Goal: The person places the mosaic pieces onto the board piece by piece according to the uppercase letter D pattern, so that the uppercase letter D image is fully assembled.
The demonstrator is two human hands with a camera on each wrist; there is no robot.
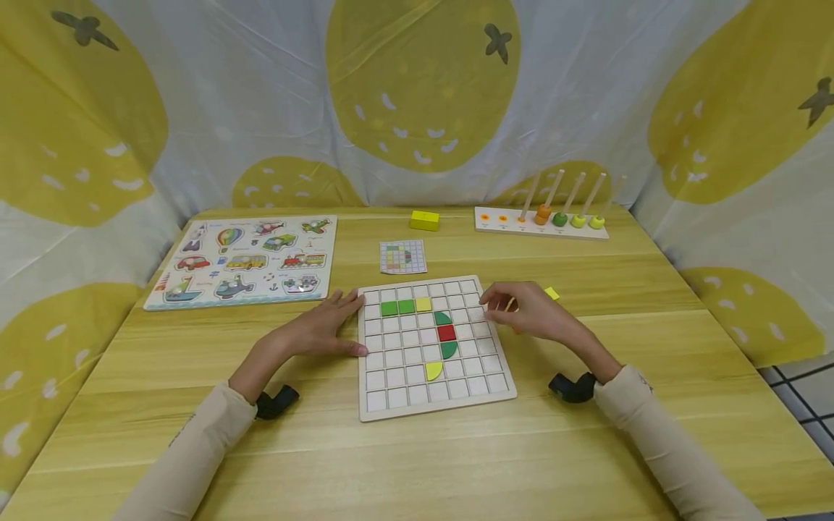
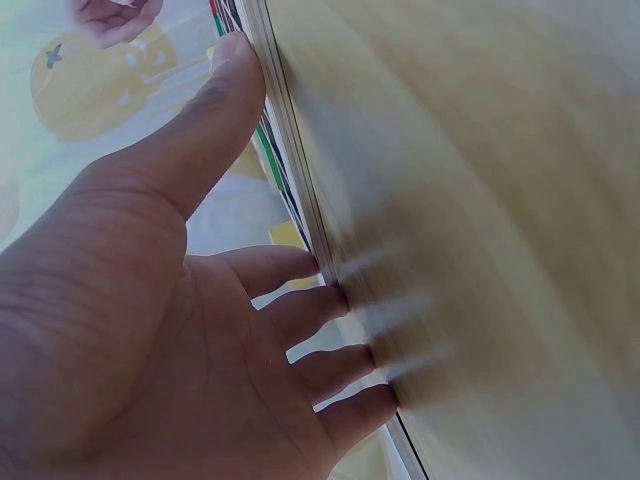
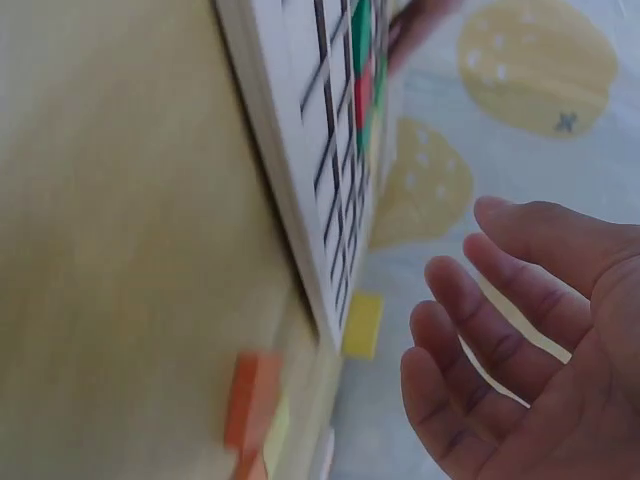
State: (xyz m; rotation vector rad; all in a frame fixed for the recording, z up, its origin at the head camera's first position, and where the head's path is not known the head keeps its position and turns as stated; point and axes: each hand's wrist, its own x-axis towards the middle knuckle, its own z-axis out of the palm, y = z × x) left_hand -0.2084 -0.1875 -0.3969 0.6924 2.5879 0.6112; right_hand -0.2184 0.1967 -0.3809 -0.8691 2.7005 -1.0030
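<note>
A white grid board (image 1: 378,405) lies on the table. Its cells hold two green square tiles (image 1: 389,309), a pale yellow square (image 1: 423,305), a red square (image 1: 446,333), two green rounded tiles (image 1: 449,350) and a yellow rounded tile (image 1: 434,371). My left hand (image 1: 322,325) rests at the board's left edge, thumb and fingers spread; its fingertips touch the edge in the left wrist view. Over the right edge hovers my right hand (image 1: 531,311), fingers loosely bent, with nothing between them in the right wrist view. An orange block (image 3: 253,400) lies beside the board, partly hidden from the head view.
A small pattern card (image 1: 402,257) lies behind the board, with a yellow block (image 1: 425,221) beyond it. At the back left is a vehicle puzzle (image 1: 260,261); at the back right, a peg stand with beads (image 1: 541,223). A yellow piece (image 1: 552,293) sits past my right hand.
</note>
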